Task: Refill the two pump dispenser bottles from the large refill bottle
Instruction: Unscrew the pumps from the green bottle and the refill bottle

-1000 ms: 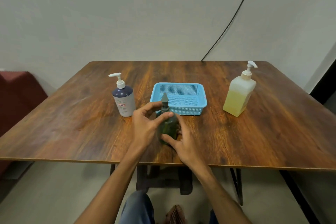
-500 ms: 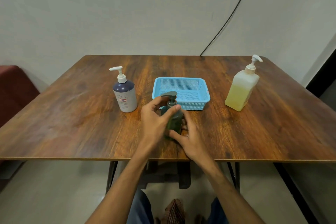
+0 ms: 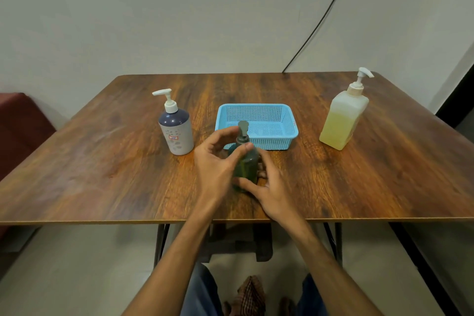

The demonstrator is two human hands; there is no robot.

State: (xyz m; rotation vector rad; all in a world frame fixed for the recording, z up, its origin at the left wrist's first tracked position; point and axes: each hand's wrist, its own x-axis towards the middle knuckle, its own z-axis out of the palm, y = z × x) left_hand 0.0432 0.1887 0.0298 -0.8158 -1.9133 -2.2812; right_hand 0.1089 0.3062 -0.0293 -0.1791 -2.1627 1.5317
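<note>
Tabletop: all btls upright, no spill seen. Large refill btl, abt half full of yellow liquid, pump on, stands twd far right corner, well apart from my hands. Blue basket sits mid tabletop. White pump btl is left of basket, untouched. Green pump btl stands btwn basket and near edge, just in front of basket.

Right hand wraps lower body of green btl, thumb across the front. Left hand is curled at the collar, thumb and fingers pinching it below pump head.

Risks, my guess:
- Green btl is small and narrow. If right hand slackens while left twists, whole btl spins instead of cap, or tips twd basket.
- Pump prob. comes free w/ a wet dip tube. Lifted too fast, it drips on tabletop.

Vs 0.5 s ago: pump head showed nozzle side-on, now end-on, so cap has turned. Btl in same spot, both hands same grips. Other btls and basket unmoved.
</note>
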